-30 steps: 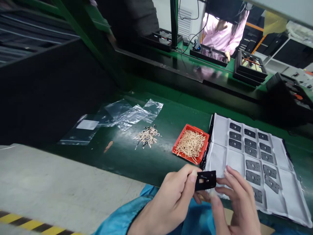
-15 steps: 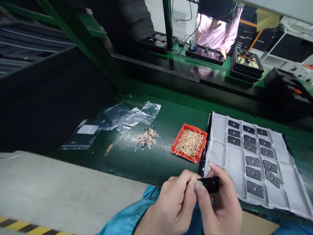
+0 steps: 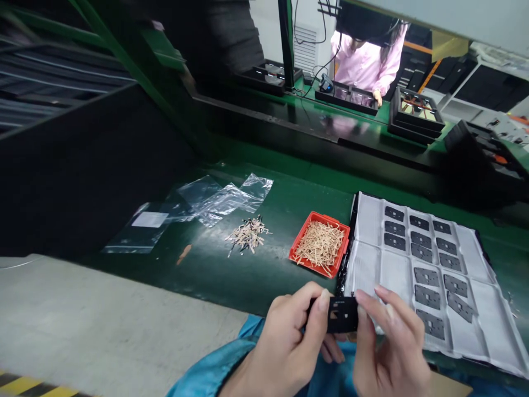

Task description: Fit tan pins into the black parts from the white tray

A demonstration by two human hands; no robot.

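Note:
Between my two hands is a flat black plate [image 3: 342, 315] with small cutouts, its face turned toward me. My left hand [image 3: 289, 336] grips its left end between thumb and fingers. The fingertips and thumb of my right hand [image 3: 390, 336] pinch its right end. Just beyond my hands stands a red tray [image 3: 293, 249] full of thin tan strips [image 3: 320, 246]. To the right lies a white compartmented tray [image 3: 363, 264] holding several similar dark plates [image 3: 427, 296], mostly in its middle columns.
Left of the red tray is a loose pile of tan and black strips [image 3: 249, 235]. Clear plastic bags [image 3: 225, 204] lie farther left on the green table [image 3: 215, 275]. Behind a dark ledge [image 3: 289, 124], a person in pink [image 3: 367, 66] works beside stacked black trays [image 3: 415, 118].
The black plate has turned from nearly edge-on to face me, showing its cutouts. My right hand has shifted right to its end, and its fingers have spread a little.

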